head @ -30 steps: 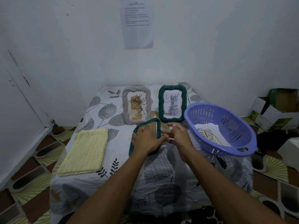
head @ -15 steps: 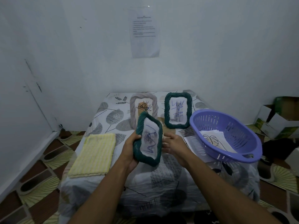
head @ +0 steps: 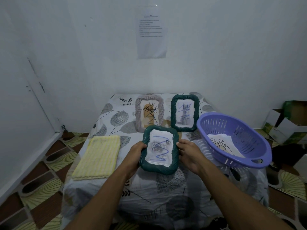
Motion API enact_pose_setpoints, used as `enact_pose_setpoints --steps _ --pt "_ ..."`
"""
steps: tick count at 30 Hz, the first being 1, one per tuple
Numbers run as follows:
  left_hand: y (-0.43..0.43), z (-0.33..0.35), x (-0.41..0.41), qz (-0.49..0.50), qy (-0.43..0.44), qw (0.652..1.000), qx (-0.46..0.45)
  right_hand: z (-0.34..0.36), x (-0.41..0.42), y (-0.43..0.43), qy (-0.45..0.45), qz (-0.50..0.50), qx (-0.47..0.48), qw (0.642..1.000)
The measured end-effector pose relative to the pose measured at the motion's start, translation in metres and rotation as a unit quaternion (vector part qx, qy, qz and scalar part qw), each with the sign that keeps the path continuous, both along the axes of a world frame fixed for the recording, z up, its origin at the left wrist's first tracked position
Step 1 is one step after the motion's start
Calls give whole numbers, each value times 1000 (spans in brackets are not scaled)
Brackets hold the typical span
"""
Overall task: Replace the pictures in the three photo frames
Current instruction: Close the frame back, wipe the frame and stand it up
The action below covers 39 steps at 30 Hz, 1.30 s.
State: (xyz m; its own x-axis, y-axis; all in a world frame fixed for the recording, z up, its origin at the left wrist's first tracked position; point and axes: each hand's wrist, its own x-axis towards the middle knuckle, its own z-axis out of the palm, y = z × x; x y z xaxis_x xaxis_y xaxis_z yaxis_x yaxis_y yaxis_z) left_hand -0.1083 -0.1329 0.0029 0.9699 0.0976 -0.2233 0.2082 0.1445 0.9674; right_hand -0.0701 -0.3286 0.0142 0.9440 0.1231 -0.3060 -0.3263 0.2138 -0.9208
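I hold a dark green rope-edged photo frame [head: 159, 149] upright above the table, its picture facing me: a grey rose drawing with a blue zigzag. My left hand [head: 135, 153] grips its left edge and my right hand [head: 189, 153] grips its right edge. Behind it a grey frame [head: 149, 112] with a black plant drawing stands upright. To that one's right stands a second green frame [head: 184, 112] with blue scribbles. A purple basket [head: 232, 140] at the right holds loose paper pictures [head: 222, 143].
The small table [head: 116, 117] has a leaf-print cloth and sits against a white wall. A folded yellow towel [head: 99, 156] lies at its left side. Cardboard boxes [head: 285, 122] are on the floor at the far right. A printed sheet [head: 151, 31] hangs on the wall.
The green frame lay face down on the table under my hands. I lifted it and turned it round, and both hands now hold it with the picture facing me.
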Motion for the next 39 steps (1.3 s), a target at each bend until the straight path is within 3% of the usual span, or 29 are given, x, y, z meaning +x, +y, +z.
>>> enact_pose_setpoints --steps 4,8,13,15,22,28,34,39 --pt "28 -1 3 22 -55 979 197 -2 3 9 -12 -18 -10 1000" --pt "78 -8 2 127 -120 886 430 -1 3 18 -23 -50 -15 998" --pt "145 -29 13 137 18 790 597 -3 5 29 -45 -37 -45 997" --pt "157 -32 17 118 57 779 614 -3 8 34 -49 -30 -53 997" --pt "162 -28 23 152 85 788 590 -10 15 44 -42 -11 -81 996" --pt "164 -14 25 187 134 863 450 -10 14 47 -40 -8 -74 996" --pt "156 3 16 159 -22 924 347 -7 9 44 -43 -4 -71 996" --pt "121 20 9 131 -62 961 236 -4 4 51 -41 -9 -55 998"
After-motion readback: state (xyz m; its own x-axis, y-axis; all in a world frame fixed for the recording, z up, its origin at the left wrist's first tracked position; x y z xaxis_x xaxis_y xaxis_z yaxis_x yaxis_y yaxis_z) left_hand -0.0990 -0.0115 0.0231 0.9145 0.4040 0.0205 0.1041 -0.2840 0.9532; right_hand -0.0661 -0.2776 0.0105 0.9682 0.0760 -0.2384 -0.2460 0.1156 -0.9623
